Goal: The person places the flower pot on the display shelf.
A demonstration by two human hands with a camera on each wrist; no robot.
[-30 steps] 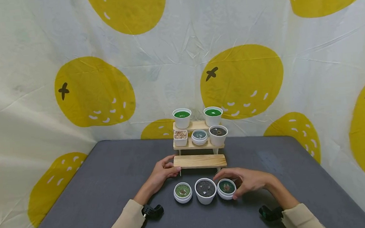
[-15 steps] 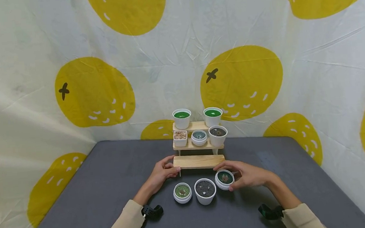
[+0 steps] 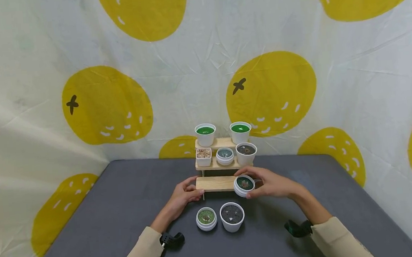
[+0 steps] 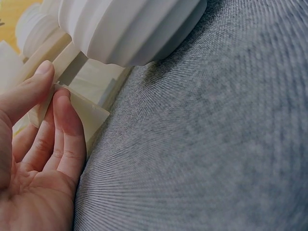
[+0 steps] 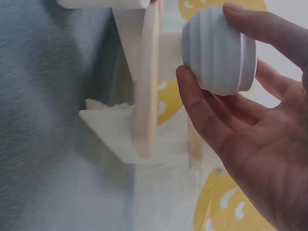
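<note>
My right hand (image 3: pixel 273 183) grips a small white ribbed pot (image 3: pixel 238 191) with dark green filling, thumb on one side and fingers on the other. In the right wrist view the ribbed pot (image 5: pixel 211 53) is held up beside the wooden boards of a stand. The pot overlaps the right end of the stand's lowest step (image 3: pixel 214 183) in the head view. At that step's left end, my left hand (image 3: pixel 180 197) pinches the tiered stand between thumb and fingers; the left wrist view shows the thumb (image 4: pixel 36 86) on the board's edge.
In front of the stand are a white ribbed pot with light green filling (image 3: pixel 207 227) and a white cup with dark grit (image 3: pixel 233 226). A square pot (image 3: pixel 204 161), a ribbed pot (image 3: pixel 225 162) and a cup (image 3: pixel 246 160) fill the middle step. Two green-filled cups stand on top.
My right hand has lifted the ribbed pot off the table, from beside the dark-grit cup, and moved it forward and slightly left to the lowest step. The left hand stays put.
</note>
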